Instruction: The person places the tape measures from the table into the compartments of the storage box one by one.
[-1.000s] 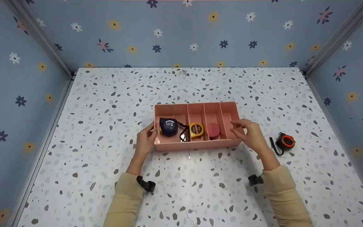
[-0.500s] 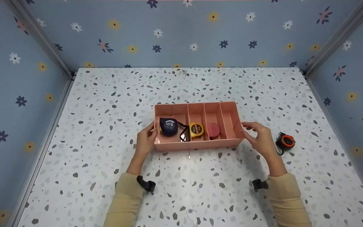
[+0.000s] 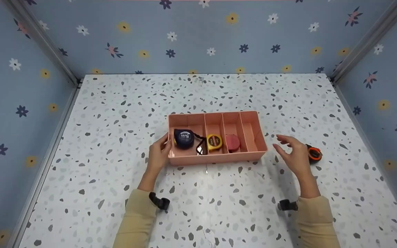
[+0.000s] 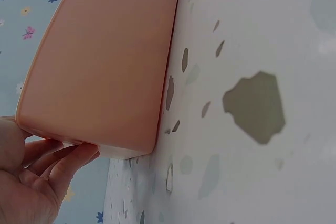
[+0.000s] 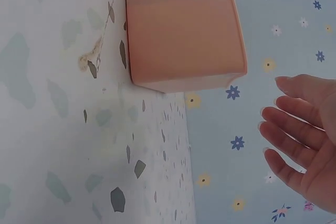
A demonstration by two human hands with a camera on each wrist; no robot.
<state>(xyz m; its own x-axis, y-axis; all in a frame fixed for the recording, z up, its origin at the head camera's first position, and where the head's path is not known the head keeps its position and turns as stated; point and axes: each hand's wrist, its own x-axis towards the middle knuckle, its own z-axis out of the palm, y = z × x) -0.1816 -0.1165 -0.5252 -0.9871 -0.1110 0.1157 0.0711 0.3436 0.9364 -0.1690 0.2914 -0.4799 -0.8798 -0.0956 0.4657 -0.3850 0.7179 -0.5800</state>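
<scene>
A pink divided box [image 3: 219, 159] sits mid-table. My left hand [image 3: 159, 153] grips its left end; in the left wrist view, the fingertips [image 4: 89, 150] press the outer end wall under the rim. In the box lie a dark blue tape measure [image 3: 184, 138] with a black wrist strap, a yellow tape measure [image 3: 214, 142] and a round pink-red tape measure [image 3: 233, 142], each in its own compartment. To the right of the box, my right hand [image 3: 295, 156] hovers with spread, relaxed fingers, holding nothing. It partly covers a black and orange tape measure [image 3: 314, 154].
The rightmost compartment [image 3: 252, 134] of the box has nothing in it. Speckled white tabletop [image 3: 198, 93] surrounds the box. Blue flowered panels [image 3: 198, 34] stand at the back and both sides.
My right hand has drawn back from inside the rightmost compartment, past the box's right end, and moved right toward the black and orange tape measure. The left hand keeps its place.
</scene>
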